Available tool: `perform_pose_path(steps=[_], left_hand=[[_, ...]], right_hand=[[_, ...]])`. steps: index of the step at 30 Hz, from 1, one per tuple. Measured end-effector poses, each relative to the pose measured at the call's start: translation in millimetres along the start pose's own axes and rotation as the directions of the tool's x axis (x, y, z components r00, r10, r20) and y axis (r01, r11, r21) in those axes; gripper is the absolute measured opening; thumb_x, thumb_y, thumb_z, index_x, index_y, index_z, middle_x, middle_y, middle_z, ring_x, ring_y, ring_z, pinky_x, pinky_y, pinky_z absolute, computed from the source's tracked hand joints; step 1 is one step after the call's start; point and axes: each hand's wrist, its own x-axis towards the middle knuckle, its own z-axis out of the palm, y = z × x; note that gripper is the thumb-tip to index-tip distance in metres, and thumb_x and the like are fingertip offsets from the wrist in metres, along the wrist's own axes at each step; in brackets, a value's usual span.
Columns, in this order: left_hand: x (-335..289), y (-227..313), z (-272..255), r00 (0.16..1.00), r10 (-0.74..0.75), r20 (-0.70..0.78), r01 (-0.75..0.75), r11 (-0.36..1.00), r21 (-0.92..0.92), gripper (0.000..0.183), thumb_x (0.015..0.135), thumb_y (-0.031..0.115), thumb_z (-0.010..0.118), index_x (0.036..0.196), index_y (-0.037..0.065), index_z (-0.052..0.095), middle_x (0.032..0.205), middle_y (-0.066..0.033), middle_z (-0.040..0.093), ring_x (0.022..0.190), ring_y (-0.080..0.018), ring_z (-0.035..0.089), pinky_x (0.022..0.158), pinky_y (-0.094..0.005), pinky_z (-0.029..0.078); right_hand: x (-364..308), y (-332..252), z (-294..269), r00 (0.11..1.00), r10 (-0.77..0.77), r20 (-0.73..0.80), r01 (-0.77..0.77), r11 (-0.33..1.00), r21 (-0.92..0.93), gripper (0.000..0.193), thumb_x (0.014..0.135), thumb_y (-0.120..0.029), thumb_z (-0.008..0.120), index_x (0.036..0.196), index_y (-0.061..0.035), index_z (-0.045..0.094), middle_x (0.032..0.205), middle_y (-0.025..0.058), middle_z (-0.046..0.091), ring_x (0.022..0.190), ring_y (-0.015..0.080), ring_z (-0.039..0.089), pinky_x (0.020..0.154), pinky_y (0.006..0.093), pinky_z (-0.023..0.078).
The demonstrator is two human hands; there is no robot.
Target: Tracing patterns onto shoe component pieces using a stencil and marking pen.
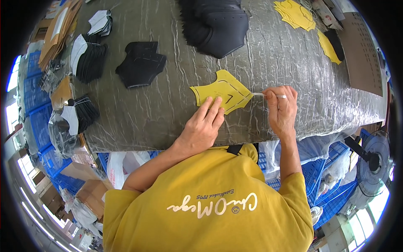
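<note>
Yellow template (228,86): flat on the tabletop (168,113), nearer its near edge than its far one, around mid-width.
Left hand (201,128): fingers extended, tips resting on the template's near side; nothing gripped.
Right hand (282,110): pinching a white pen (258,94), tip at the template's right corner.
Pressure: best firm and even, since the flat template could pivot under a sideways push.
Pen line: should run snug along the edge without nudging it.
Fingertips: best clear of whichever edge or slot the pen follows.
</note>
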Motion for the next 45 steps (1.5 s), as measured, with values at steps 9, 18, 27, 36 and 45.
perform_pose_path(steps=[9, 18, 27, 36, 45], left_hand=[[-1, 1, -1, 1.000, -0.001, 0.008, 0.001, 1.000, 0.028, 0.048, 0.079, 0.007, 0.069, 0.126, -0.005, 0.065, 0.149, -0.0209, 0.052, 0.136, -0.0391, 0.051, 0.104, -0.0396, 0.055], [7, -9, -11, 0.965, -0.195, -0.174, 0.123, 0.927, -0.354, 0.045, 0.082, 0.002, 0.065, 0.127, -0.001, 0.062, 0.138, -0.0192, 0.058, 0.127, -0.0388, 0.055, 0.102, -0.0453, 0.051], [45, -38, -11, 0.952, -0.297, -0.077, 0.287, 0.951, -0.115, 0.047, 0.076, 0.001, 0.071, 0.120, 0.006, 0.055, 0.128, -0.0122, 0.051, 0.124, -0.0341, 0.047, 0.105, -0.0500, 0.034], [25, -71, -31, 0.941, -0.295, -0.166, 0.177, 0.846, -0.502, 0.025, 0.077, -0.004, 0.055, 0.100, 0.003, 0.052, 0.091, -0.0168, 0.058, 0.086, -0.0394, 0.061, 0.080, -0.0457, 0.047], [-9, -191, -103, 0.823, -0.391, -0.412, 0.507, 0.833, 0.222, 0.034, 0.082, 0.002, 0.062, 0.115, 0.006, 0.056, 0.109, -0.0138, 0.059, 0.108, -0.0351, 0.056, 0.092, -0.0462, 0.041]], right_hand=[[10, -19, 25, 0.936, 0.293, 0.193, -0.301, 0.954, 0.011, 0.013, 0.099, -0.012, 0.063, 0.109, -0.0056, 0.068, 0.096, 0.0120, 0.060, 0.088, 0.0349, 0.065, 0.079, 0.0442, 0.051], [12, -8, 24, 0.859, 0.469, 0.205, -0.486, 0.621, 0.615, 0.008, 0.097, -0.007, 0.069, 0.103, -0.0025, 0.070, 0.084, 0.0006, 0.065, 0.071, 0.0091, 0.056, 0.065, 0.0275, 0.046], [-8, 118, 16, 0.653, 0.728, 0.210, -0.175, -0.125, 0.977, 0.035, 0.104, -0.017, 0.064, 0.137, -0.0036, 0.062, 0.114, 0.0044, 0.073, 0.088, 0.0131, 0.068, 0.067, 0.0222, 0.050], [-12, 122, 15, 0.675, 0.687, 0.269, -0.062, -0.311, 0.948, 0.030, 0.106, -0.008, 0.057, 0.136, 0.0002, 0.056, 0.110, 0.0087, 0.065, 0.072, 0.0079, 0.047, 0.060, 0.0211, 0.040], [-21, 146, 15, 0.812, 0.530, 0.245, -0.079, -0.316, 0.945, 0.036, 0.106, -0.008, 0.057, 0.140, 0.0009, 0.054, 0.108, 0.0065, 0.066, 0.068, 0.0055, 0.048, 0.060, 0.0217, 0.045]])
